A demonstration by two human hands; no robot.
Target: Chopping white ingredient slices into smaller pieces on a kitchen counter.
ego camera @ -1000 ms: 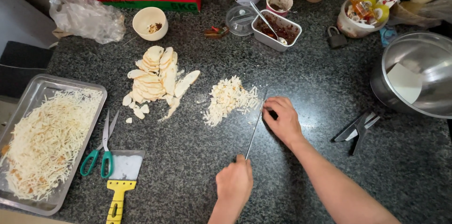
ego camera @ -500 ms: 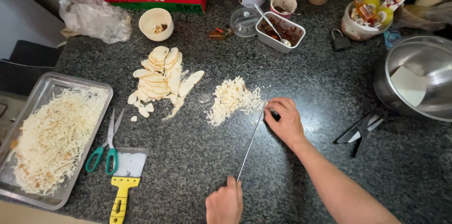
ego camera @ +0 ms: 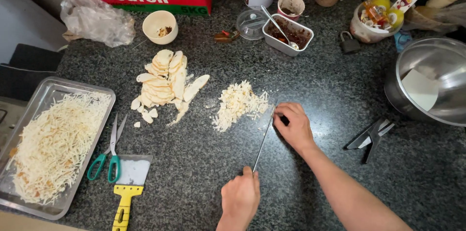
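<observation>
Gripping the knife (ego camera: 264,136) handle in a closed left hand (ego camera: 240,199), right hand (ego camera: 293,126) pressing its tip, the person has edged the blade closer to the chopped pale pile (ego camera: 238,104).

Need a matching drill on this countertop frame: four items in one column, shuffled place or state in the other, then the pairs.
Items:
1. scissors
2. knife
3. metal tray
4. metal bowl

Places or states:
A. far right of the counter, pale flat piece inside
B. green handles, lying beside the yellow-handled scraper
C. left edge, filled with pale shreds
D. held at both ends, left hand on the handle, right hand near the tip

Pairs: 1-B, 2-D, 3-C, 4-A
</observation>
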